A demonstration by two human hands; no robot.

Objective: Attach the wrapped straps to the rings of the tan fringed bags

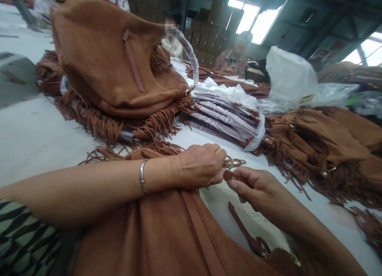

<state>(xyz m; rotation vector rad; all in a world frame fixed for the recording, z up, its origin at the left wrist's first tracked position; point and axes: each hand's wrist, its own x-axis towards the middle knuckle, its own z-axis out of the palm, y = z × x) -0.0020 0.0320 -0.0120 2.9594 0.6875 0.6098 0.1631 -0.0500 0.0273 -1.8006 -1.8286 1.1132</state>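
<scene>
A brown suede bag (167, 236) lies in front of me, under my left forearm. My left hand (203, 164) is a fist beside a metal ring (229, 162), its fingers wrapped round the ring's side; what else lies inside the fist is hidden. Facing it, my right hand (250, 184) pinches a short brown leather tab (230, 175) with a small metal stud. A gold-patterned strip (237, 163) shows just behind the ring. Below my right hand, a narrow leather strap (240, 222) with a buckle end rests by the bag.
A fringed brown bag (101, 57) stands at the upper left. Plastic-wrapped straps (223, 117) lie bundled behind my hands. More brown bags (334, 137) are piled on the right, near clear plastic (291, 75). People sit across the white table (38, 137).
</scene>
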